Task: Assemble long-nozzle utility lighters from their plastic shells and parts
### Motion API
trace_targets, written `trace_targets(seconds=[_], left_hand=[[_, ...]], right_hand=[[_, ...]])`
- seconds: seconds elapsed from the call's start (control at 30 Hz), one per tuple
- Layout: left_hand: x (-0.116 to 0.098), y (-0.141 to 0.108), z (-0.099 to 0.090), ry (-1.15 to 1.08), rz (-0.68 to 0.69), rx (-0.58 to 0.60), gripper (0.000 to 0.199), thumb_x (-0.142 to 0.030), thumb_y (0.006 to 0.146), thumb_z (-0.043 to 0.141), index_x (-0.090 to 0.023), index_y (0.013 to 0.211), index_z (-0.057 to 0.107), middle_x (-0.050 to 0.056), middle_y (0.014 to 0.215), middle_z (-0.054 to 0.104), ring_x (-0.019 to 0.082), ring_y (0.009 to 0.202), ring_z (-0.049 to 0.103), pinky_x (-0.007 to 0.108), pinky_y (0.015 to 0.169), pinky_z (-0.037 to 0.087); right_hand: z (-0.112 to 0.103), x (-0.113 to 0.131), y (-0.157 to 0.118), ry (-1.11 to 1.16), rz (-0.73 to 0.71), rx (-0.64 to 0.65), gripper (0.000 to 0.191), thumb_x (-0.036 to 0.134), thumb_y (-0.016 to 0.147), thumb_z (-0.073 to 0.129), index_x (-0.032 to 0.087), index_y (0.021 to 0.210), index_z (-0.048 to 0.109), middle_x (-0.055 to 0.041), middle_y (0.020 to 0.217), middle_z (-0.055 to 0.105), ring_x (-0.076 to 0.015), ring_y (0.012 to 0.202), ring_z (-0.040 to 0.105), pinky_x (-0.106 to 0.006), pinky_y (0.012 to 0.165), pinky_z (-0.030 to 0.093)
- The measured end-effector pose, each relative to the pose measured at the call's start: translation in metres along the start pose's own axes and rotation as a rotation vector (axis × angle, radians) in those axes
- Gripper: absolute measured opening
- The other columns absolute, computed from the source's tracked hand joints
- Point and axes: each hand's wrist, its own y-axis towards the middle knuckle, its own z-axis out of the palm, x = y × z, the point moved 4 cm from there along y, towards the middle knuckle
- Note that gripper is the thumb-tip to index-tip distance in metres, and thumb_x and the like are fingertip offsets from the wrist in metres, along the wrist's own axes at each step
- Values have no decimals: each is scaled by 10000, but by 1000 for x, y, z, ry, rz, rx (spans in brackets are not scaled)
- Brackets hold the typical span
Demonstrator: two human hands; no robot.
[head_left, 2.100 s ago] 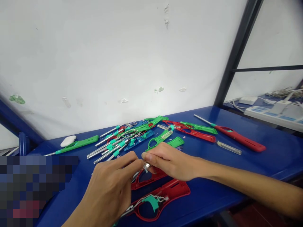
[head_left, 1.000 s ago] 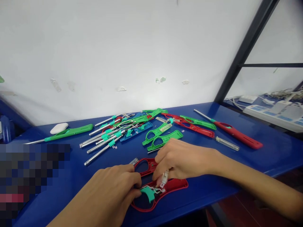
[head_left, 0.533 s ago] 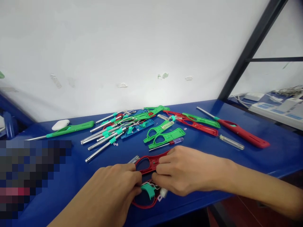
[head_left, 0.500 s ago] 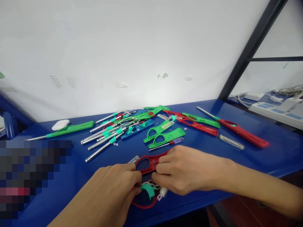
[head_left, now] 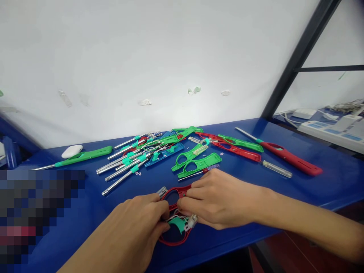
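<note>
Two red lighter shell halves lie at the front of the table, an upper shell half [head_left: 171, 189] and a lower shell half [head_left: 178, 243]. My left hand [head_left: 139, 218] is closed, thumb and fingers pinching the left end of the lower one. Bent over the right parts of both, my right hand [head_left: 218, 201] has its fingers closed on the lower lighter's inner parts; its fingertips are partly hidden. Between the hands show a green trigger [head_left: 178, 223], thin white wires and a small clear-and-metal piece [head_left: 192, 220]. A silvery piece [head_left: 162, 191] sticks out above my left hand.
Behind are a screwdriver [head_left: 195, 174], green shell halves [head_left: 201, 163], a pile of metal lighter tubes [head_left: 116, 184] and a clear fuel tank [head_left: 277, 169]. A whole red lighter [head_left: 292, 157] lies right; a green lighter [head_left: 91, 153] and white case [head_left: 72, 151] lie left.
My right hand has shifted slightly left, toward my left hand. The small clear-and-metal piece has moved a little up and left. My left hand keeps its pinch.
</note>
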Motion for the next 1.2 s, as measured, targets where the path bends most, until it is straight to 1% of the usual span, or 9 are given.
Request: trace_targets(seconds=[0.13, 0.3, 0.47, 0.6, 0.7, 0.8, 1.0, 1.1, 1.2], left_hand=[[-2, 0, 0, 30, -83, 65, 211, -144, 975, 604, -257, 944, 779, 62, 1038, 819, 269, 886, 788, 353, 769, 558], [-4, -2, -7, 50, -125, 81, 209, -197, 996, 595, -241, 896, 772, 68, 1011, 823, 263, 836, 780, 337, 714, 522], [-5, -1, -9, 37, -80, 50, 238, -167, 981, 564, -260, 930, 778, 48, 1035, 827, 220, 900, 789, 275, 800, 546], [-6, 0, -8, 24, -28, 17, 252, -172, 989, 547, -268, 981, 779, 49, 1049, 828, 214, 935, 800, 270, 879, 571], [-6, -1, -8, 8, 3, -7, 259, -166, 986, 540, -265, 989, 780, 55, 1064, 827, 214, 931, 806, 274, 873, 583], [-6, -2, -7, 5, 20, -14, 273, -149, 981, 530, -256, 954, 780, 67, 1058, 824, 227, 943, 806, 291, 877, 588], [-7, -1, -3, 0, 32, -3, 290, -121, 974, 538, -262, 1009, 789, 73, 1100, 820, 245, 967, 806, 321, 917, 584], [-7, -2, -1, 4, 22, 0, 277, -130, 980, 547, -266, 972, 788, 72, 1114, 820, 239, 955, 802, 310, 886, 580], [-5, -4, -2, 6, 11, 10, 243, -155, 982, 578, -277, 963, 787, 52, 1092, 822, 221, 916, 795, 293, 852, 570]], right_hand=[[2, -1, 1, 8, 18, 4, 32, 206, 1003, 628, 183, 1011, 648, -8, 840, 740, -172, 695, 651, -359, 504, 254], [5, -3, 3, 27, 32, -7, 82, 241, 1045, 580, 187, 1035, 641, 2, 863, 754, -169, 702, 665, -361, 505, 268], [7, -3, 3, 48, 38, -38, 96, 253, 1046, 573, 184, 1048, 640, 13, 824, 751, -163, 656, 643, -352, 496, 271], [8, -2, 3, 66, 38, -66, 80, 227, 1032, 576, 182, 1025, 642, 6, 835, 765, -160, 658, 647, -349, 489, 268], [9, -2, 4, 71, 53, -103, 76, 180, 989, 601, 177, 1045, 652, 7, 833, 776, -161, 655, 650, -349, 483, 258], [12, -2, 5, 100, 75, -123, 195, 106, 929, 605, 168, 1105, 660, 3, 869, 801, -163, 661, 665, -349, 480, 252], [15, -6, 5, 199, 156, -147, 284, 99, 935, 534, 155, 1188, 649, -5, 891, 824, -165, 644, 688, -328, 489, 267], [15, -7, 5, 224, 155, -137, 327, 88, 905, 532, 153, 1205, 645, -18, 912, 827, -171, 667, 703, -323, 502, 273], [14, -9, 4, 225, 153, -121, 323, 101, 916, 533, 156, 1213, 648, -27, 882, 812, -177, 663, 693, -324, 508, 272]])
